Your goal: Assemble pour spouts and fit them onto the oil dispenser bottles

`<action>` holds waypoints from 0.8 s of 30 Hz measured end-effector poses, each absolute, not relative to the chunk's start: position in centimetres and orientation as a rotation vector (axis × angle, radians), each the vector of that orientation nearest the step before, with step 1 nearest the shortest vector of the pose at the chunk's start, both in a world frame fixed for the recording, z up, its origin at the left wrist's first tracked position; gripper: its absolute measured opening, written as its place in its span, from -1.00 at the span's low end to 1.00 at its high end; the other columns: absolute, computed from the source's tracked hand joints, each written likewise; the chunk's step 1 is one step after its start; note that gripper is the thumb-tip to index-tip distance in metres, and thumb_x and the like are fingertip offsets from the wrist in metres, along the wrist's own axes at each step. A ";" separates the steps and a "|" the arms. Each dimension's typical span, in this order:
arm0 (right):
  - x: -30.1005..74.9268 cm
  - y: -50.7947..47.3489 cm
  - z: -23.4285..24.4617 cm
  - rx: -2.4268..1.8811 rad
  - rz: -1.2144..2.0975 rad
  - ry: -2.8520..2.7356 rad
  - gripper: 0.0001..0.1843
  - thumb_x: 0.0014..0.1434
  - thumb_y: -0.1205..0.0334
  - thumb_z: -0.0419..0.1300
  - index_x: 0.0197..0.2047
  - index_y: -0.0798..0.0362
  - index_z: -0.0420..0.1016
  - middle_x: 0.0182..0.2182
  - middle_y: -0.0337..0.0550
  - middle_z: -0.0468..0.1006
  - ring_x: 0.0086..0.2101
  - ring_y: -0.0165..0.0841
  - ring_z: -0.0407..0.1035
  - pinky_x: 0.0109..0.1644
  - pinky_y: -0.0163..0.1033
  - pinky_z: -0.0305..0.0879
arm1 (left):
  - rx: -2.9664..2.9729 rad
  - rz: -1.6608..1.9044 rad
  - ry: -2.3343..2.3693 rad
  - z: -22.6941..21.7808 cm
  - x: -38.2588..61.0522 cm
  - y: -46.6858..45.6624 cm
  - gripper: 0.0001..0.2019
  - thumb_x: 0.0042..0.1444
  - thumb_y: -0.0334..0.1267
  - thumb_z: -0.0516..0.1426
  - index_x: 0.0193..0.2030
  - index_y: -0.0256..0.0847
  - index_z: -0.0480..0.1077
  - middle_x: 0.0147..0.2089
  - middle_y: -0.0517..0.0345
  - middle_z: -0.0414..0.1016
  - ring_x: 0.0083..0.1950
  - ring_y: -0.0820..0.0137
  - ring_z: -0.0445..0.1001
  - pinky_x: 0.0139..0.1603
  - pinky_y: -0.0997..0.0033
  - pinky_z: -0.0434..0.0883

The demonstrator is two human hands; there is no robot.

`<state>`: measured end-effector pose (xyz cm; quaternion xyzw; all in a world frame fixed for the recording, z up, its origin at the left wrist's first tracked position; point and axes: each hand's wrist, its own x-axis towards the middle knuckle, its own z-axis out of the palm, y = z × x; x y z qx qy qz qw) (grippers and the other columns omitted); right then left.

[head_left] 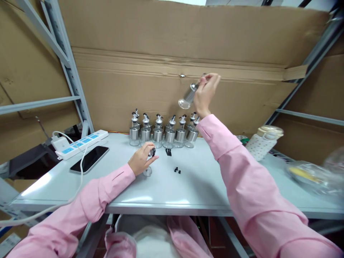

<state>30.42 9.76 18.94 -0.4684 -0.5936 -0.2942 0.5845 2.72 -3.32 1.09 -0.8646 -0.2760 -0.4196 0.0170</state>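
Note:
My right hand point(207, 94) is raised in front of the cardboard, its fingers closed round a glass bottle point(190, 96) with a metal sleeve. That bottle is tilted, its clear base pointing down to the left. Low over the table, my left hand point(142, 158) is closed on another bottle, mostly hidden behind the fingers; its clear round base point(147, 171) shows below and a dark part near the fingertips. Behind it stand several metal-sleeved glass bottles point(170, 136) with pourer tops. Some black strip-like pieces point(168, 152) and small black caps point(177, 170) lie on the table.
At the left lie a white power strip point(83, 144), a phone point(90, 159) and a white cable point(81, 168). A dotted white jug point(262, 143) and a plastic-wrapped item point(309, 173) are at the right. Cardboard point(129, 82) closes off the table's point(199, 193) back.

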 end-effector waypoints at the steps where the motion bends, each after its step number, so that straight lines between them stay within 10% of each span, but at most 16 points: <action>1: 30.1 8.7 18.8 -1.027 -0.686 -1.377 -0.44 0.28 0.03 -0.48 0.04 0.09 0.17 -0.02 0.08 0.16 -0.02 -0.21 0.28 -0.09 0.01 0.24 | -2.704 -1.340 -0.854 1.1 2.7 -3.3 -0.80 0.18 -0.16 -0.01 -0.15 -0.23 0.19 -0.06 -0.03 0.29 -0.06 0.36 0.36 -0.04 0.33 0.34; 10: 21.9 -4.6 9.5 -0.618 0.366 -1.468 -0.82 0.23 0.05 -0.09 -0.17 -0.06 0.14 -0.44 -0.28 0.26 -0.48 -0.47 0.33 -0.36 -0.29 0.33 | -2.741 -2.271 -1.127 4.1 4.4 -5.2 -0.71 0.11 -0.05 0.06 -0.19 -0.25 0.26 -0.14 0.03 0.38 -0.22 0.43 0.40 -0.17 0.40 0.37; 19: 19.8 -6.9 3.9 -0.482 0.771 -1.484 -0.62 0.15 0.07 0.07 -0.01 -0.20 -0.01 -0.19 -0.21 0.22 -0.47 -0.49 0.35 -0.37 -0.24 0.42 | -2.709 -2.615 -0.922 9.3 7.0 -6.8 -0.59 0.05 0.07 0.07 -0.20 -0.28 0.38 -0.18 0.01 0.48 -0.19 0.39 0.43 -0.18 0.44 0.39; 24: 19.6 -7.6 3.2 -0.508 0.799 -1.513 -0.53 0.13 0.03 0.08 0.05 -0.24 -0.07 -0.14 -0.17 0.22 -0.46 -0.47 0.35 -0.40 -0.22 0.44 | -2.883 -2.601 -0.956 8.6 7.8 -6.8 -0.55 0.03 0.10 0.08 -0.18 -0.29 0.39 -0.22 0.03 0.49 -0.43 0.49 0.41 -0.63 0.59 0.31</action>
